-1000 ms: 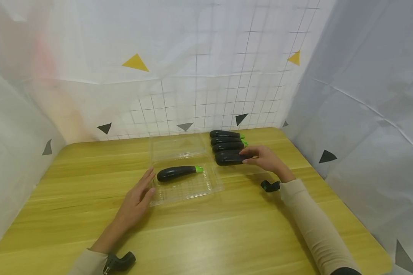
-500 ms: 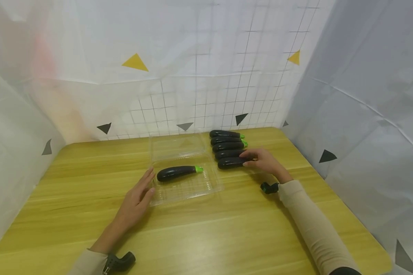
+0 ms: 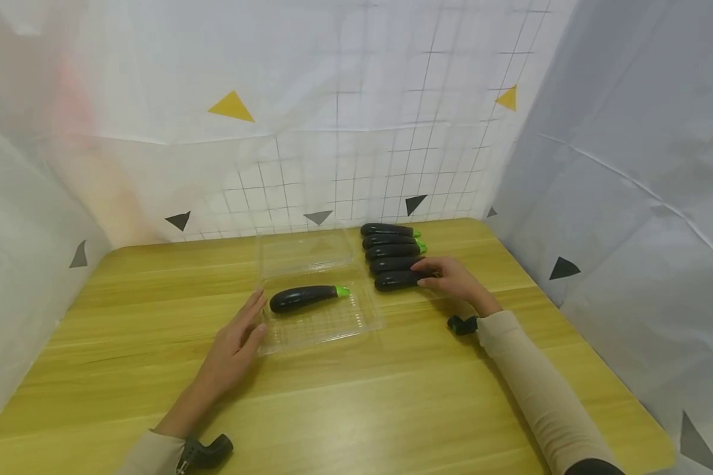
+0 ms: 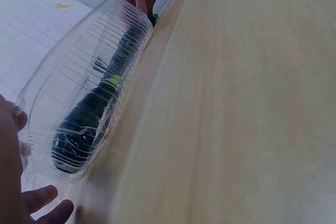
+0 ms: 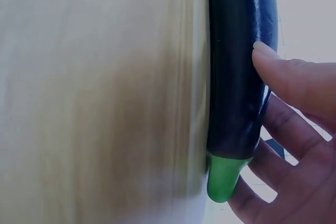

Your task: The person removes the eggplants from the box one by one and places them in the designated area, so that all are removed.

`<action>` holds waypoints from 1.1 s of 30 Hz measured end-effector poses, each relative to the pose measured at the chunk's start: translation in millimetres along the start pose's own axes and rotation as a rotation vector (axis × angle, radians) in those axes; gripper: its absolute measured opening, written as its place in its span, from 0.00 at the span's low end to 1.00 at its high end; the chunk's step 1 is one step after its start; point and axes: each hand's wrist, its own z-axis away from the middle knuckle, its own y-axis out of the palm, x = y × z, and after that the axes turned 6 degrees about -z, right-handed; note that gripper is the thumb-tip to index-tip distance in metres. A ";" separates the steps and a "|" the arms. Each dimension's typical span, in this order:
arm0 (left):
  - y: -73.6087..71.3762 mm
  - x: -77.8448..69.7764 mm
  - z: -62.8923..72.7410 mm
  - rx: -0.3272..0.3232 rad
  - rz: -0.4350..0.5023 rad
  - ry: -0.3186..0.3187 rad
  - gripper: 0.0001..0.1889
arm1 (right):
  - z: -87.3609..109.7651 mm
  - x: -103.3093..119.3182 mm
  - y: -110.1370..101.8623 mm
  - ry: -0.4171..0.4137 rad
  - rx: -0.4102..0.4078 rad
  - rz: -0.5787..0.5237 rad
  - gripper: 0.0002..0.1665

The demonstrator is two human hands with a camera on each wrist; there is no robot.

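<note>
A clear plastic clamshell box (image 3: 356, 323) lies with its lid folded back, and one dark eggplant (image 3: 303, 299) with a green stem rests in its base. My left hand (image 3: 232, 353) rests along the box's left side, fingers extended at its wall; the left wrist view shows its fingertips (image 4: 63, 211) close by the box's end. To the right of the box, my right hand (image 3: 454, 280) pinches the nearest eggplant (image 3: 395, 282) of a row by its stem end. In the right wrist view the thumb (image 5: 283, 72) presses one side of that eggplant (image 5: 236, 77), with the other fingers partly hidden behind it.
Several more eggplants (image 3: 392, 252) lie side by side behind the held one, stems pointing right. The box lid (image 3: 305, 251) extends toward the back edge of the wooden table (image 3: 344, 409). White sheeting with a grid (image 3: 380, 158) stands behind, and more hangs on both sides.
My right hand and the nearest eggplant have shifted slightly toward the front, showing more of the eggplant behind it, then stayed nearly still. My left hand has kept its place at the box.
</note>
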 end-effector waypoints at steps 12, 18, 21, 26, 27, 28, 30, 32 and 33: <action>-1.1 -0.8 0.2 0.004 -0.020 -0.007 0.28 | -1.9 -1.7 3.3 -0.027 -0.044 0.019 0.21; -0.9 1.0 0.5 0.006 -0.024 -0.011 0.28 | -1.3 1.2 4.6 -0.024 -0.060 0.054 0.21; -0.6 0.9 0.5 0.009 -0.019 -0.009 0.28 | -0.8 1.7 4.9 -0.016 -0.062 0.057 0.21; -1.1 0.3 0.8 0.009 -0.015 -0.008 0.27 | -1.1 0.8 6.0 -0.002 -0.068 0.067 0.21; -1.2 0.1 0.9 0.009 -0.014 -0.008 0.27 | -0.9 1.0 6.0 0.001 -0.070 0.062 0.21; -1.3 0.0 0.9 0.009 -0.016 -0.008 0.28 | -0.9 1.0 6.0 0.003 -0.071 0.060 0.21; -1.3 0.1 0.8 0.009 -0.018 -0.009 0.28 | -1.0 0.7 5.8 0.003 -0.074 0.055 0.21; -1.2 0.4 0.8 0.009 -0.022 -0.010 0.28 | -1.0 0.4 5.7 0.004 -0.075 0.046 0.21; -1.2 0.5 0.8 0.008 -0.025 -0.011 0.28 | -0.9 0.4 5.6 0.003 -0.073 0.045 0.22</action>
